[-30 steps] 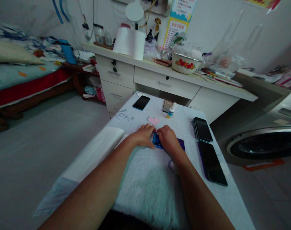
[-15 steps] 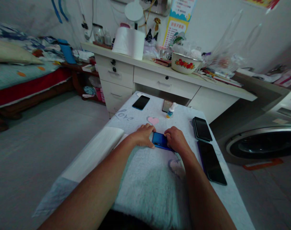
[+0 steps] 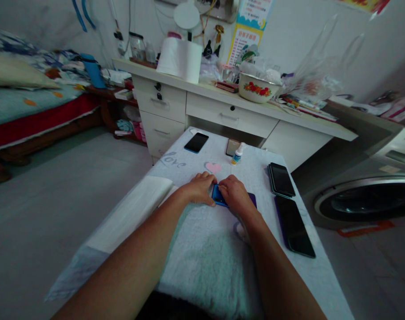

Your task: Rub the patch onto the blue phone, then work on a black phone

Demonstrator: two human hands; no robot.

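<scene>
A blue phone (image 3: 252,198) lies flat on the cloth-covered table (image 3: 196,240), its glossy blue side up. My left hand (image 3: 201,188) grips its left end, thumb at the near edge and fingers at the far edge. Bunched fingers of my right hand (image 3: 234,192) press on the phone's surface close to my left hand. Whatever they pinch is too hidden to name. Beyond my hands stands a small spray bottle (image 3: 237,154) with a white top, beside another phone (image 3: 232,146).
A dark phone (image 3: 196,142) lies at the far left of the table. Along the right edge are stacked phones (image 3: 281,179) and a larger black one (image 3: 295,226). Folded white cloth (image 3: 132,209) covers the left side. A white desk (image 3: 219,106) stands behind, a washing machine (image 3: 372,191) to the right.
My right hand has slid left along the phone, toward my left hand, uncovering the phone's right end. My left hand and the phone have stayed in place.
</scene>
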